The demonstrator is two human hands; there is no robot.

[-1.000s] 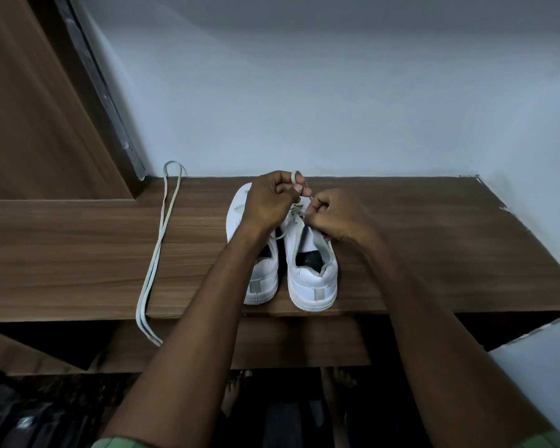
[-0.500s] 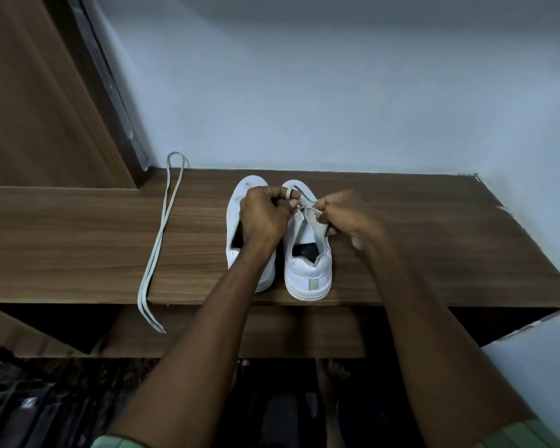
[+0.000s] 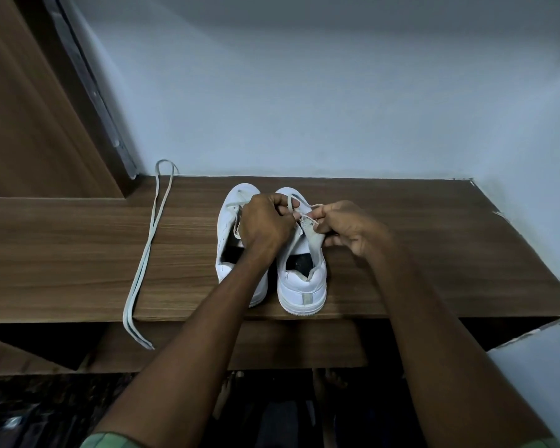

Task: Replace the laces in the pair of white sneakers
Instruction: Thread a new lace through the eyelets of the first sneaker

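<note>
Overhead, from the head camera only: pair of white sneakers side by side near the front edge of the wooden worktop (image 3: pixel 401 253), heels toward the viewer, toes at 12 o'clock. Left sneaker (image 3: pixel 228 227) partly under the left forearm, with a bit of lace loose over its toe. Right sneaker (image 3: pixel 301 286) at 3 o'clock of its mate, just beside it, tongue pulled up. Left hand (image 3: pixel 265 224) curled tight, pinching a strand of the lace (image 3: pixel 293 203) that loops up over the right sneaker's toe. Right hand (image 3: pixel 349 226) likewise curled, fingertips pinching the same lace close to the upper eyelets. Knuckles nearly touching above the tongue. Impossible to tell whether the lace is going in or coming out.

Spare lace (image 3: pixel 149 253) well apart at 9 o'clock of the shoes, doubled, bend near the wall, ends hanging off the front edge.

Judging by the grip, threading at the right sneaker's eyelets. Best done by keeping the tip pinched short, feeding straight through the eyelet, then drawing the slack evenly with the other hand. Worth holding the tongue flat and centred, keeping the strand untwisted, and steadying the shoe against sliding off the near edge. Equal lengths on both sides before moving up a row.
</note>
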